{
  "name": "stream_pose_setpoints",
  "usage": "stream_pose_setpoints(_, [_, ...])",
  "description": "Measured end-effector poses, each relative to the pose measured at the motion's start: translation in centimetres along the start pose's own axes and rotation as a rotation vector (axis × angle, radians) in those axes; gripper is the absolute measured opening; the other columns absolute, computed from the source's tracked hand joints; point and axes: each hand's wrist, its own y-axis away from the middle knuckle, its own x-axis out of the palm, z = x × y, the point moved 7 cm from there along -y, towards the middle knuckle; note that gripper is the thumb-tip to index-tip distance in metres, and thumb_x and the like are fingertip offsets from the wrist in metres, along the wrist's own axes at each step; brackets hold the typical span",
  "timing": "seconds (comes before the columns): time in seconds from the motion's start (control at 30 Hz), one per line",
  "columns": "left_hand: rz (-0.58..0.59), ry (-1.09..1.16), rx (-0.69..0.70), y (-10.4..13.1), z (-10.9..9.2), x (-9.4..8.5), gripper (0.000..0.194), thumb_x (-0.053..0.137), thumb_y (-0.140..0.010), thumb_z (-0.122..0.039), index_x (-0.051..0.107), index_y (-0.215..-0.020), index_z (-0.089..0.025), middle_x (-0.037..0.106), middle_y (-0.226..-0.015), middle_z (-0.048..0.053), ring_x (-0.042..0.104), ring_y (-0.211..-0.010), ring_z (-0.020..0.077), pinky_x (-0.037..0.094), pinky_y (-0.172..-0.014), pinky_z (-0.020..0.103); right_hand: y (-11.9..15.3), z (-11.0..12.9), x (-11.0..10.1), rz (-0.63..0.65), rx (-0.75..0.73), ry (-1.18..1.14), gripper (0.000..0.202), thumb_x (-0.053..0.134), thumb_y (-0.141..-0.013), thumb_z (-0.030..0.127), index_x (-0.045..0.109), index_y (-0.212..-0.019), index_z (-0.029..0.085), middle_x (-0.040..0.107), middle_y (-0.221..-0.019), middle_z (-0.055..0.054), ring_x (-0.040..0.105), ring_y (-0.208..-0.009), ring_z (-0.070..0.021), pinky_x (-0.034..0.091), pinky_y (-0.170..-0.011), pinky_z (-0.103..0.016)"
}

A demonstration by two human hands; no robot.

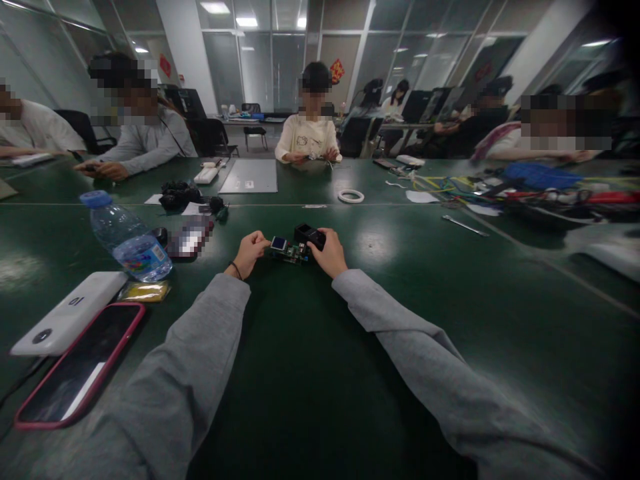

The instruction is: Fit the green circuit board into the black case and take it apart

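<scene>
Over the green table, my left hand pinches the left end of a small circuit board that carries a little square screen. Fingers of my right hand are closed round a black plastic case, which lies just behind and to the right of the board. The right thumb is close to the board's right end; whether it touches cannot be made out. A dark band circles my left wrist.
To my left are a water bottle, a white power bank, a red-edged phone and a yellow packet. A tape roll, a wrench and tangled cables lie farther off. Several people sit around the table.
</scene>
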Motion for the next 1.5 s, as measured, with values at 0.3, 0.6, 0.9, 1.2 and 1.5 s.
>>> stream_pose_setpoints(0.3, [0.008, 0.006, -0.003, -0.2, 0.3, -0.1, 0.036, 0.065, -0.063, -0.013, 0.029, -0.061, -0.018, 0.032, -0.051, -0.009, 0.025, -0.041, 0.0017, 0.015, -0.039, 0.016, 0.0, 0.1, -0.1, 0.003, 0.001, 0.001, 0.044, 0.065, -0.077, 0.031, 0.047, -0.115, 0.018, 0.052, -0.112, -0.012, 0.052, -0.105, -0.0274, 0.045, -0.089, -0.047])
stream_pose_setpoints(0.6, [-0.004, 0.023, -0.021, 0.1, 0.0, 0.1, 0.036, 0.065, -0.062, -0.012, 0.030, -0.060, -0.018, 0.032, -0.051, -0.009, 0.026, -0.041, 0.0017, 0.015, -0.039, 0.016, 0.0, -0.1, 0.1, 0.000, -0.004, 0.001, 0.043, 0.064, -0.077, 0.031, 0.047, -0.115, 0.018, 0.052, -0.112, -0.012, 0.052, -0.106, -0.0276, 0.045, -0.090, -0.048])
stream_pose_setpoints(0.9, [0.004, 0.008, -0.010, 0.0, 0.1, 0.0, 0.036, 0.065, -0.062, -0.013, 0.030, -0.060, -0.018, 0.032, -0.051, -0.009, 0.026, -0.041, 0.0017, 0.016, -0.039, 0.016, 0.1, 0.8, -2.3, -0.213, 0.016, -0.115, 0.040, 0.053, -0.087, 0.038, 0.045, -0.119, 0.015, 0.051, -0.114, -0.015, 0.052, -0.107, -0.0254, 0.044, -0.093, -0.042])
stream_pose_setpoints(1.2, [-0.012, 0.014, -0.016, 0.0, 0.1, 0.0, 0.036, 0.065, -0.061, -0.012, 0.030, -0.060, -0.018, 0.031, -0.051, -0.009, 0.024, -0.041, 0.0015, 0.015, -0.039, 0.016, 1.5, 5.6, -3.7, -0.150, -0.177, -0.129, 0.038, 0.042, -0.093, 0.044, 0.042, -0.124, 0.022, 0.051, -0.115, -0.010, 0.050, -0.109, -0.0232, 0.042, -0.097, -0.041])
stream_pose_setpoints(1.5, [0.015, -0.012, 0.024, -0.2, 0.1, -0.1, 0.035, 0.063, -0.063, -0.013, 0.028, -0.061, -0.019, 0.029, -0.052, -0.009, 0.024, -0.041, 0.0019, 0.015, -0.039, 0.017, 1.9, 6.8, -2.7, -0.018, -0.257, -0.073, 0.039, 0.039, -0.094, 0.047, 0.043, -0.125, 0.024, 0.052, -0.115, -0.009, 0.051, -0.108, -0.0245, 0.044, -0.095, -0.043])
